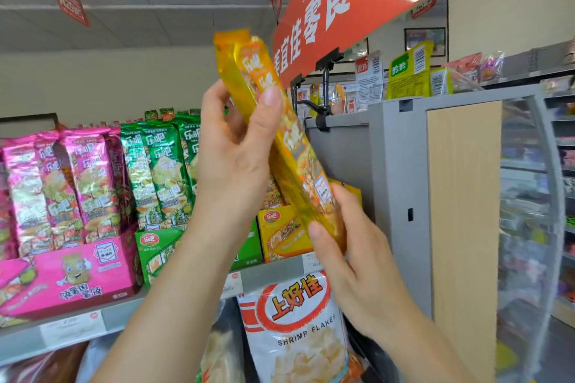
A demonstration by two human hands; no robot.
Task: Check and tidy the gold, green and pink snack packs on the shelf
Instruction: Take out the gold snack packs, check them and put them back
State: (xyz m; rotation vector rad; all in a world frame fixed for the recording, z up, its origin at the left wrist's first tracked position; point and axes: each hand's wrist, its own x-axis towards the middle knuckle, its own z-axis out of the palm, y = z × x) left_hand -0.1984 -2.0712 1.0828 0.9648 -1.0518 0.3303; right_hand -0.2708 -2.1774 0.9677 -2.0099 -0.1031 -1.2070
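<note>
The left hand [236,146] grips the gold packs [249,71] mid-length and the right hand [351,261] holds their lower end. They are lifted clear of the shelf [124,314] and tilted, likely for checking. The pink packs [62,183] and green packs [155,171] stand boxed behind.

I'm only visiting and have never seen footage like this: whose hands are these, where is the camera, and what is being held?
No machine here: a person wears one camera on the head, looking forward and down, so you see their own two bare hands. The left hand grips the upper part of a long gold snack pack (possibly two together); the right hand pinches its lower end. The pack is held up, tilted, before a shop shelf. On the shelf stand pink packs in a pink box, green packs beside them, and a yellow box behind the hands. Below sits a white bag of shrimp flakes.
</note>
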